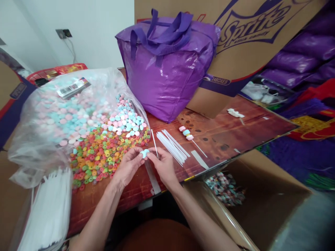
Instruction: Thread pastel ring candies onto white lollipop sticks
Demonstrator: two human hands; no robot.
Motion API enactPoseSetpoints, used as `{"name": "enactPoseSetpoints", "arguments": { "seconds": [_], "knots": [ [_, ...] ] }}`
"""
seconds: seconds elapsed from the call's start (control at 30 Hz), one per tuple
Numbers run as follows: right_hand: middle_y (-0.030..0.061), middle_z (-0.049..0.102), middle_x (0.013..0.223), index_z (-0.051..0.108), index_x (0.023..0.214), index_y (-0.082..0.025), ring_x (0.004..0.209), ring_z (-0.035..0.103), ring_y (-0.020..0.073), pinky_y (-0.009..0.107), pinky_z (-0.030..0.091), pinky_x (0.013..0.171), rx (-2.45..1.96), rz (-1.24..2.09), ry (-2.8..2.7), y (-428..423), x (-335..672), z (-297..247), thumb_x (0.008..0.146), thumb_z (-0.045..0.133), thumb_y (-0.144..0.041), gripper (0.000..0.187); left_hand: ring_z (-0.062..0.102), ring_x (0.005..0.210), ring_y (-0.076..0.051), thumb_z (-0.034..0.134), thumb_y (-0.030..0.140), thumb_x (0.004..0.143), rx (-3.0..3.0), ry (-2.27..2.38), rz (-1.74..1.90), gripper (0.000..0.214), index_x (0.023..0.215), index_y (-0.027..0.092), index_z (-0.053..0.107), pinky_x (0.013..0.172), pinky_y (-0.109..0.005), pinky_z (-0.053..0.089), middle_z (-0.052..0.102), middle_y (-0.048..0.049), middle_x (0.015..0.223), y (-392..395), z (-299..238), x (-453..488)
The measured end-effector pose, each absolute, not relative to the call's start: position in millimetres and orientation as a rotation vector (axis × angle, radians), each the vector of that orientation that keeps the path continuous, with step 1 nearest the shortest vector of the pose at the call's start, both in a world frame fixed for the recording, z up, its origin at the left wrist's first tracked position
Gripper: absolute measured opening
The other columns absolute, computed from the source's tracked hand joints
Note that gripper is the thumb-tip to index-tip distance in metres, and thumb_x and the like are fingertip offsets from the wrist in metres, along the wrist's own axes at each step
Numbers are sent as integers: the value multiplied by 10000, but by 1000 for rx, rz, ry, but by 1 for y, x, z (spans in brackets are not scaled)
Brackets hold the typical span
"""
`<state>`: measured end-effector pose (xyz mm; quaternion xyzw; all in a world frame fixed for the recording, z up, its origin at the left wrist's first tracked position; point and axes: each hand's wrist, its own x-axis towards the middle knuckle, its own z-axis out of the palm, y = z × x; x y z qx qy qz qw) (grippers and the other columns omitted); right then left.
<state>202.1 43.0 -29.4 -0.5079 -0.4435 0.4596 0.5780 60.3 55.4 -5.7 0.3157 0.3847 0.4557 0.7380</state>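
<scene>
Over the near edge of the table, my left hand (129,165) is closed, its thumb and fingertips pinching a pale blue marshmallow (143,153). My right hand (162,166) is closed too. Its thumb meets the marshmallow from the right, while a thin white stick (154,140) stands up from between its fingers. Whether there is one blue piece or two pressed together, I cannot tell. Beside my right hand lies a bundle of white sticks (172,146). Further right rests a candy skewer (186,132) with pink, blue and yellowish pieces threaded on its stick.
A heap of gummy rings (104,153) and a clear bag of pastel marshmallows (62,115) spread on the left. A sheaf of white sticks (47,212) sits in front of them. Behind stands a purple bag (167,73). An open carton (264,195) holds wrapped candies at lower right.
</scene>
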Motion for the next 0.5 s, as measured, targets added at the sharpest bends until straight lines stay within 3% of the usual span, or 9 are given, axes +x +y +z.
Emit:
{"name": "enactPoseSetpoints", "arguments": {
  "seconds": [0.23, 0.4, 0.5],
  "knots": [
    [-13, 646, 674, 646, 749, -175, 596, 562, 138, 246, 443, 591, -1288, 989, -1149, 44, 191, -19, 787, 654, -310, 141, 575, 825, -120, 843, 340, 736, 964, 922, 1061, 287, 878, 175, 656, 774, -218, 461, 640, -4, 860, 49, -7, 47],
    [6, 652, 722, 658, 817, -167, 667, 588, 149, 248, 475, 638, -1202, 1140, -1178, 41, 189, -16, 845, 610, -353, 194, 575, 746, -118, 826, 384, 736, 953, 995, 1117, 318, 858, 178, 617, 741, -238, 475, 625, 9, 805, 47, -13, 48],
    [9, 623, 744, 683, 892, -159, 632, 540, 129, 225, 433, 572, -1251, 1184, -1188, 35, 192, -18, 925, 521, -433, 319, 599, 804, -131, 853, 374, 699, 849, 1022, 1178, 366, 918, 194, 622, 783, -259, 500, 642, 2, 886, 46, -14, 45]
  ]
}}
